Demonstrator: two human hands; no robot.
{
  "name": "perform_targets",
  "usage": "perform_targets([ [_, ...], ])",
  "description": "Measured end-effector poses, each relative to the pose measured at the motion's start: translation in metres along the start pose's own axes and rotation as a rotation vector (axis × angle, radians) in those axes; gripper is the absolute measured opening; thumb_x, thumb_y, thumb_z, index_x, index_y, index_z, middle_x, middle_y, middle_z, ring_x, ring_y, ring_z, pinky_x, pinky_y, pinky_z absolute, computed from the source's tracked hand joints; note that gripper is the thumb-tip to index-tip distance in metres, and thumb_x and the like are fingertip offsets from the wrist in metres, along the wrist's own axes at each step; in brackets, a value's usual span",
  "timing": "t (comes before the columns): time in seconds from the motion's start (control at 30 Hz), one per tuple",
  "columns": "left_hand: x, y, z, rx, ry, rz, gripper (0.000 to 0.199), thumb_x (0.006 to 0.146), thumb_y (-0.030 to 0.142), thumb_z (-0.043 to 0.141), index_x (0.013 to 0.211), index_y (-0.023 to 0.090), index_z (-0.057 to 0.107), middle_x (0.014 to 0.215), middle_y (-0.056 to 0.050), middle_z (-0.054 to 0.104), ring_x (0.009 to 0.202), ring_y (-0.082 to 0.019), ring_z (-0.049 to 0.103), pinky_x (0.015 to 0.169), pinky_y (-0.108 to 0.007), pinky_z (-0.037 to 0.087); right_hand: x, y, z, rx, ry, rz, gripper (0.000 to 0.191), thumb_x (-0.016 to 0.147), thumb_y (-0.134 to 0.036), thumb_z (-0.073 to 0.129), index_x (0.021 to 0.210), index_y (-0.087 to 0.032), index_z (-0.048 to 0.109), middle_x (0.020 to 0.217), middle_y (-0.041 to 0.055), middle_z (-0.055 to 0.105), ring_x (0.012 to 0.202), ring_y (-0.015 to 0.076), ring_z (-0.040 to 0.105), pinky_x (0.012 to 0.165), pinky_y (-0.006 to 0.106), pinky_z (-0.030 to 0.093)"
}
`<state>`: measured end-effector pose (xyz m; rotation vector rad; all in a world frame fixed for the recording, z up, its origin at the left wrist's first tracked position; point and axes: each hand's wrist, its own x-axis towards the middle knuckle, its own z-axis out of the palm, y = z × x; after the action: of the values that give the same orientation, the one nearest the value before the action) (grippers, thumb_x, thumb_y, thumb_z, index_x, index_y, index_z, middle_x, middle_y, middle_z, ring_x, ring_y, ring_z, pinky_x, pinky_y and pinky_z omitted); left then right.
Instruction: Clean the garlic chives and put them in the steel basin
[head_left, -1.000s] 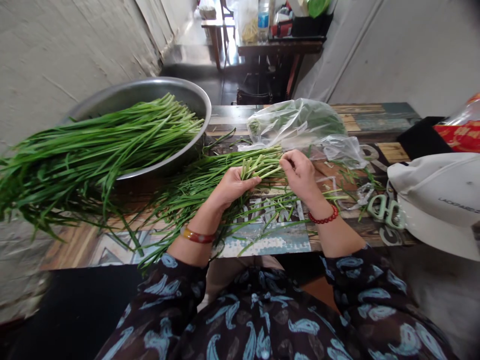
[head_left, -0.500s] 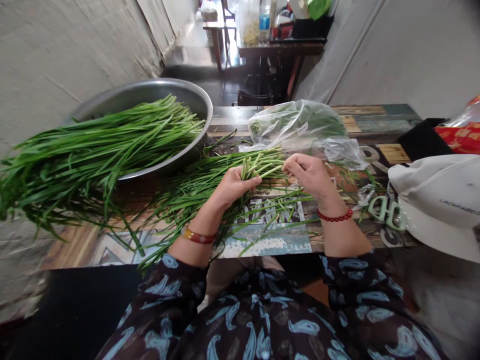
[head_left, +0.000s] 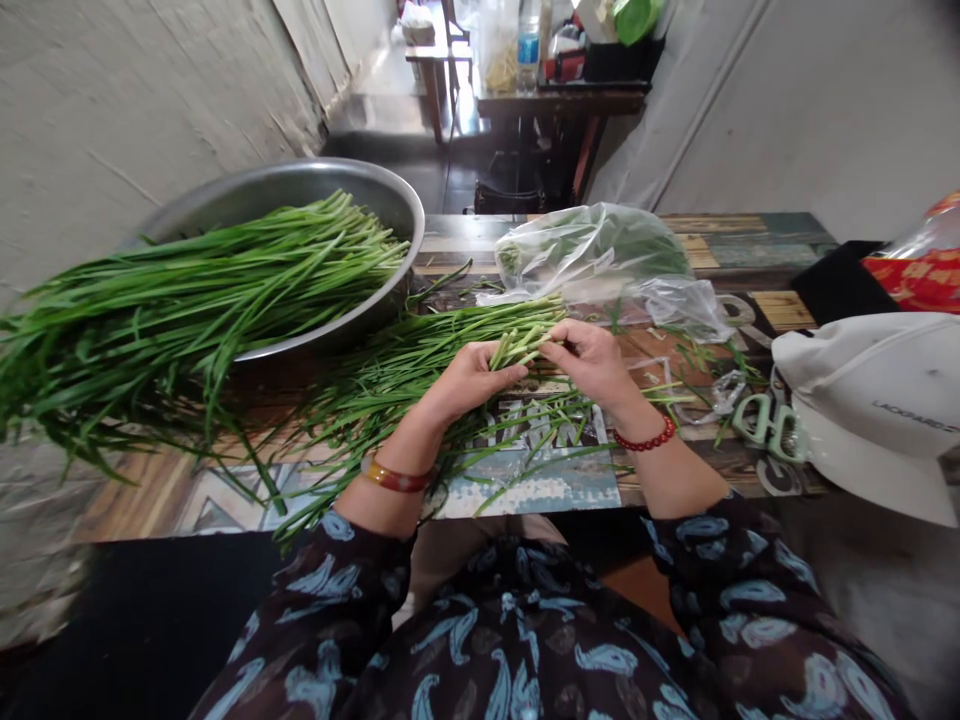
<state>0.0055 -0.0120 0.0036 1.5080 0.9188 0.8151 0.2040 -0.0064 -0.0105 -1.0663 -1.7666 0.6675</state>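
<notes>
- Loose green bits [head_left: 540, 437] are lying on the near part of the surface [head_left: 547, 492].
- Pale green scissors [head_left: 771, 425] are resting beside a white cap [head_left: 877, 390] on the right, and neither hand is touching them.
- The left hand [head_left: 469, 385] is holding a small bunch of green stems [head_left: 519, 345], its fingers curling snugly around it. The pale ends are pointing toward the right hand [head_left: 592, 365].
- The right hand's fingers are pinching narrow at those pale ends; which single stem they are gripping is not showing.
- The step going on is looking like picking the stem ends clean.
- The next move is probably calling for a steady left hold and soft, small right-hand pulls, so good stems are not breaking.
- A bigger pile [head_left: 405, 370] is lying under and behind the left hand, so much picking is likely waiting.
- Farther back, a metal basin [head_left: 300, 180] is holding a heap of greens [head_left: 225, 265], leaves hanging over its side.
- A clear bag [head_left: 600, 250] is holding more greens.
</notes>
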Motion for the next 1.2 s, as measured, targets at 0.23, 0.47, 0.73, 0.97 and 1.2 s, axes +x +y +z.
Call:
perform_targets([
  [0.23, -0.001, 0.003, -0.002, 0.102, -0.034, 0.064, 0.039, 0.078, 0.05, 0.071, 0.063, 0.016, 0.056, 0.061, 0.003, 0.047, 0.062, -0.011, 0.042, 0.059, -0.023, 0.035, 0.004, 0.011, -0.011, 0.287, 0.294, 0.264, 0.045, 0.089, -0.063, 0.06, 0.072, -0.021, 0.061, 0.064, -0.0023, 0.058, 0.057, 0.0103, 0.05, 0.054, 0.024, 0.04],
  [0.47, 0.001, 0.002, -0.01, -0.013, 0.173, 0.067, 0.031, 0.083, 0.045, 0.067, 0.078, 0.015, 0.063, 0.071, -0.001, 0.06, 0.061, -0.011, 0.052, 0.058, -0.023, 0.042, 0.01, 0.019, -0.036, 0.065, 0.442, 0.16, 0.041, 0.095, -0.055, 0.055, 0.071, -0.022, 0.061, 0.066, -0.0002, 0.06, 0.061, 0.0134, 0.055, 0.061, 0.028, 0.046],
  [0.73, 0.004, -0.002, -0.01, -0.181, 0.343, 0.062, 0.034, 0.077, 0.047, 0.074, 0.084, 0.016, 0.063, 0.05, 0.008, 0.04, 0.042, -0.006, 0.033, 0.042, -0.024, 0.024, 0.003, 0.029, -0.029, -0.54, 0.146, -0.034, 0.01, 0.086, -0.032, 0.07, 0.085, -0.022, 0.073, 0.095, 0.0079, 0.072, 0.094, 0.0264, 0.063, 0.092, 0.046, 0.047],
  [0.97, 0.002, 0.001, -0.008, -0.178, 0.359, 0.038, 0.04, 0.074, 0.052, 0.077, 0.084, 0.016, 0.064, 0.049, 0.008, 0.041, 0.042, -0.007, 0.035, 0.042, -0.024, 0.024, 0.008, 0.022, -0.032, -0.176, 0.297, -0.002, 0.006, 0.081, -0.028, 0.071, 0.078, -0.023, 0.072, 0.089, 0.0043, 0.072, 0.086, 0.021, 0.064, 0.075, 0.035, 0.051],
  [1.2, 0.001, 0.002, -0.008, -0.181, 0.377, 0.058, 0.04, 0.074, 0.052, 0.077, 0.086, 0.015, 0.067, 0.05, 0.007, 0.043, 0.043, -0.007, 0.036, 0.043, -0.024, 0.025, 0.007, 0.018, -0.029, 0.013, 0.198, 0.088, 0.009, 0.081, -0.031, 0.072, 0.081, -0.021, 0.072, 0.082, 0.0011, 0.072, 0.075, 0.0152, 0.062, 0.069, 0.03, 0.048],
])
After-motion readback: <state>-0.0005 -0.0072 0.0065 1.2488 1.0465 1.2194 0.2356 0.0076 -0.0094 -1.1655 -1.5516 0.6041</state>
